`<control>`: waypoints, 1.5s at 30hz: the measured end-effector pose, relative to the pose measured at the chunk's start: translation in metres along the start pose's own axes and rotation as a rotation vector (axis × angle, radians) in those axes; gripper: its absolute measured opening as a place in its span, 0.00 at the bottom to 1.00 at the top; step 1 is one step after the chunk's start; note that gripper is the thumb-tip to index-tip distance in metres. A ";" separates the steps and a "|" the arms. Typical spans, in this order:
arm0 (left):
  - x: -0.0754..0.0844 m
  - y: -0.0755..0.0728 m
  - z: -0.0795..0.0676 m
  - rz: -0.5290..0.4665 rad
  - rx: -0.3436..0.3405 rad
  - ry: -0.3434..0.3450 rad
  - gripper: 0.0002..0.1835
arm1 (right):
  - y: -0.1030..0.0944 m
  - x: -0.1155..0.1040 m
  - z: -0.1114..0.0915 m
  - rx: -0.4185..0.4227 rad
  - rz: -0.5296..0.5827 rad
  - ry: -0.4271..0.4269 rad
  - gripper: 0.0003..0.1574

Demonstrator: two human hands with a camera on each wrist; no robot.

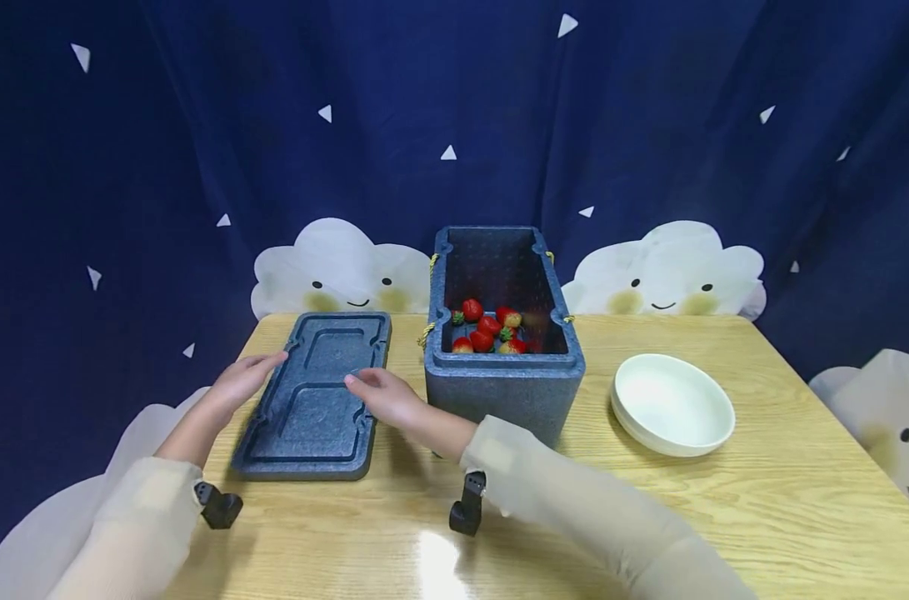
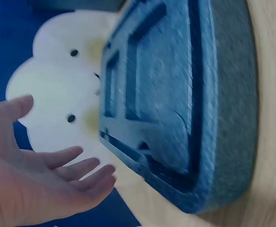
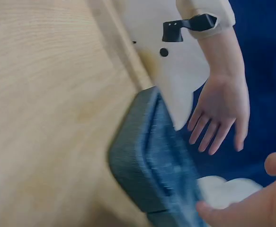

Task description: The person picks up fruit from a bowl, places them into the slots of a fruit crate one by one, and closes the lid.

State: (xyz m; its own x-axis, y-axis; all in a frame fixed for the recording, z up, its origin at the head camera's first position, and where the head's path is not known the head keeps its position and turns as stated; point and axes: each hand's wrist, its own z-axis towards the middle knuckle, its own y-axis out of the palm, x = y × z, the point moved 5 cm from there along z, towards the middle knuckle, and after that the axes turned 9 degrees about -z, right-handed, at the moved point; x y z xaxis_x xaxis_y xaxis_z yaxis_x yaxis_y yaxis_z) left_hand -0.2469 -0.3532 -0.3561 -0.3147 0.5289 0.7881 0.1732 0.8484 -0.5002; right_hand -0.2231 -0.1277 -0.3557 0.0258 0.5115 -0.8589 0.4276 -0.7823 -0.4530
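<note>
A dark grey foam lid [image 1: 322, 421] lies flat on the left part of the table, its recessed face up. My left hand [image 1: 240, 385] hovers by its left edge, fingers extended and apart from it. In the left wrist view that hand [image 2: 43, 184] has thumb and fingers spread, holding nothing. Over the lid's right edge is my right hand [image 1: 390, 398], also with nothing in its grasp. The right wrist view shows only part of this hand [image 3: 256, 205] close to the lid [image 3: 133, 156]; whether they touch I cannot tell.
Right of the lid stands an uncovered grey foam box [image 1: 499, 396] with yellow cord at its sides and several red strawberries [image 1: 481, 341] inside. A white bowl [image 1: 671, 404] sits farther right on the wooden table [image 1: 791, 467]. A dark blue curtain [image 1: 372, 75] hangs behind.
</note>
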 end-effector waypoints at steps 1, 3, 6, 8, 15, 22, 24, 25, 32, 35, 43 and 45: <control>-0.005 0.000 0.003 -0.028 -0.022 -0.018 0.47 | 0.003 0.006 0.005 0.003 0.030 0.034 0.36; -0.013 0.000 0.008 -0.086 -0.065 -0.053 0.46 | 0.007 0.019 0.012 0.005 0.096 0.096 0.39; -0.022 -0.001 0.014 -0.149 -0.106 -0.097 0.45 | 0.012 0.033 0.020 0.002 0.198 0.151 0.41; -0.026 -0.002 0.015 -0.153 -0.117 -0.123 0.44 | 0.015 0.039 0.023 -0.010 0.253 0.168 0.41; -0.032 -0.005 0.016 -0.149 -0.036 -0.175 0.38 | 0.023 0.044 0.025 -0.040 0.374 0.152 0.37; -0.031 -0.005 0.005 -0.080 0.024 -0.152 0.31 | 0.025 0.042 0.016 -0.060 0.442 0.168 0.39; -0.026 -0.007 -0.001 0.004 0.039 -0.139 0.38 | 0.024 0.036 0.012 -0.070 0.462 0.142 0.39; -0.023 -0.008 -0.004 0.043 0.043 -0.131 0.41 | 0.022 0.033 0.010 -0.073 0.467 0.132 0.38; -0.004 -0.018 -0.026 0.049 0.033 -0.055 0.46 | 0.004 0.011 -0.009 -0.080 0.506 0.117 0.36; 0.006 -0.028 -0.034 0.043 0.069 0.003 0.43 | -0.004 0.001 -0.016 -0.086 0.513 0.111 0.37; 0.027 -0.063 -0.036 0.027 0.158 0.130 0.44 | -0.033 -0.041 -0.036 -0.127 0.489 -0.011 0.38; 0.026 -0.072 -0.030 0.018 0.209 0.124 0.45 | -0.040 -0.050 -0.039 -0.153 0.499 -0.030 0.37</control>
State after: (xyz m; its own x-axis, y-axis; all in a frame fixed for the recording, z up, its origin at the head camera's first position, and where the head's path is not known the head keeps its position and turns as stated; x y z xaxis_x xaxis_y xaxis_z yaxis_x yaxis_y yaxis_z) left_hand -0.2395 -0.4001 -0.2884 -0.1946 0.5533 0.8099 -0.0228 0.8229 -0.5677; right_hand -0.2059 -0.1082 -0.2853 0.2349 0.0778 -0.9689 0.4974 -0.8660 0.0510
